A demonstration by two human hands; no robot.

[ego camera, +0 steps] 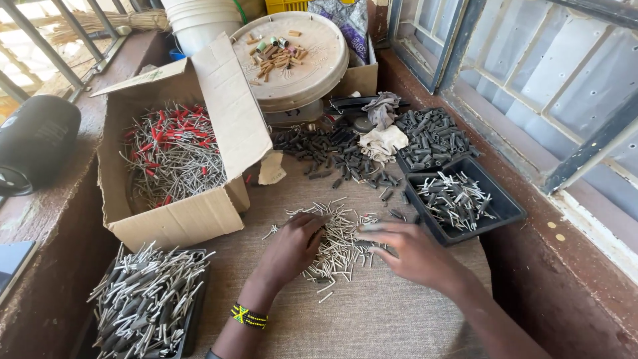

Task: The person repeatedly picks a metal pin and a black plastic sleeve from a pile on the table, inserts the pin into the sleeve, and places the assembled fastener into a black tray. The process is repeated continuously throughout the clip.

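Left hand [292, 247] lay flat, fingers loose, on pile of small white pins [339, 242]. Right hand [411, 251] fingers spread, touching pile, gripping nothing. Black tray [508, 211] beyond right fingers partly filled; many pins under fingers left.

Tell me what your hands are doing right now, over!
Left hand and right hand both resting on loose pile of small white pins. Grip unclear. Black tray close beside right hand.

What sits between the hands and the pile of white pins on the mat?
Nothing visible. Both the left hand and right hand already rest on the pins, touching them directly.
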